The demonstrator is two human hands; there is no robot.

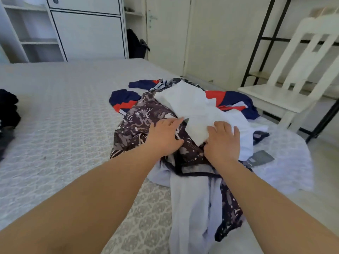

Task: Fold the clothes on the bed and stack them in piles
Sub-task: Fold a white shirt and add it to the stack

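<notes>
Both hands are lying flat: left hand (166,138) on the patterned shirt (139,123), right hand (222,139) on the white cloth (190,107). Pulling one could be dragging the tangled heap along.

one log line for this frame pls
phase: sorting pile | left hand: flat on patterned garment | right hand: on white cloth | folded: none visible
</notes>
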